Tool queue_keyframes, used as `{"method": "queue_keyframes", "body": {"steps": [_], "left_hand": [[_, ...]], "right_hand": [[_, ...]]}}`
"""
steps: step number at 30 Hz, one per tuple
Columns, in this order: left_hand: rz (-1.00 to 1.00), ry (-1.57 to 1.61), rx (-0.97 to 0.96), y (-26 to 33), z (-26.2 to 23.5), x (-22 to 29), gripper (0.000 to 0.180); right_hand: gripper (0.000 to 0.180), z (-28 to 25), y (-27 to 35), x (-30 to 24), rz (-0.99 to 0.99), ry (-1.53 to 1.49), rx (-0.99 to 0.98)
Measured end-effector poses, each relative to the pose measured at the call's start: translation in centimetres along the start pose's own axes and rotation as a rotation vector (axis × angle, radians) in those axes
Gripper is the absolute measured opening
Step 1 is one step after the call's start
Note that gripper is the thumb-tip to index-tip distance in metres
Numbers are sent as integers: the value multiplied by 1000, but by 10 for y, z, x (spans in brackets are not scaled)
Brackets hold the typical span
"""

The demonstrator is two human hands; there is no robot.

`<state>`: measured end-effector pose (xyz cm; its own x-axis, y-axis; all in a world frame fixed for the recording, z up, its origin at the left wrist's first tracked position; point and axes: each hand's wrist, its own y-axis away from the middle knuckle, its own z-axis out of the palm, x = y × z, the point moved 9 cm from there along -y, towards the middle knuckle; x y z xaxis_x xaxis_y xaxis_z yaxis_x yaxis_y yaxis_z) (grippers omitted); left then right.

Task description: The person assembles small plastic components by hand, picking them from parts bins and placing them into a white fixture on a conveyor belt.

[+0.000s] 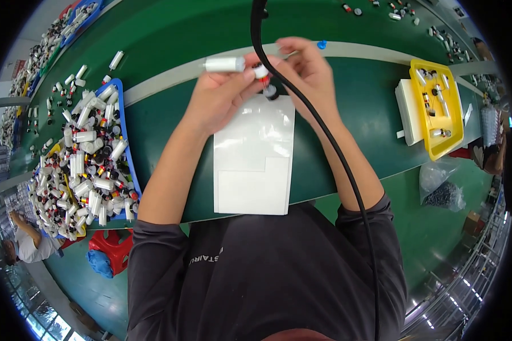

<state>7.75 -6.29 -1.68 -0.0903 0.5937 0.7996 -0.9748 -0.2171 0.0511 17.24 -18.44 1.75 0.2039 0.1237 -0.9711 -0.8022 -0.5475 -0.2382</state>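
Over the far end of a white sheet stack (255, 136), my left hand (219, 96) is closed around a white plastic cylinder (223, 64) lying sideways. Right by its fingertips is a small white, red and black part (261, 74), with a grey-and-black round end (271, 91) pointing toward me. My right hand (313, 77) reaches in from the other side, its thumb side close to that part and the other fingers loosely bent. A black cable (318, 122) passes in front and hides where its fingertips meet the part.
On the left, a blue tray (129, 153) overflows with white cylinders and black-capped pieces. Loose pieces (68, 85) lie beyond it. A yellow tray (459, 113) with a few parts rests on a white stack (408, 113) at the right. A pale strip (170, 79) crosses the green table.
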Motion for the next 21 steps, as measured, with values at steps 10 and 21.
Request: {"method": "queue_keyframes", "body": {"steps": [10,21], "left_hand": [[525,-1789,677,-15,-88,174,33],[-85,-1652,483,-191,-73,62,76]], "right_hand": [[30,37,142,-37,-12,851,-697],[27,42,141,-42,-46,796,-695]]}}
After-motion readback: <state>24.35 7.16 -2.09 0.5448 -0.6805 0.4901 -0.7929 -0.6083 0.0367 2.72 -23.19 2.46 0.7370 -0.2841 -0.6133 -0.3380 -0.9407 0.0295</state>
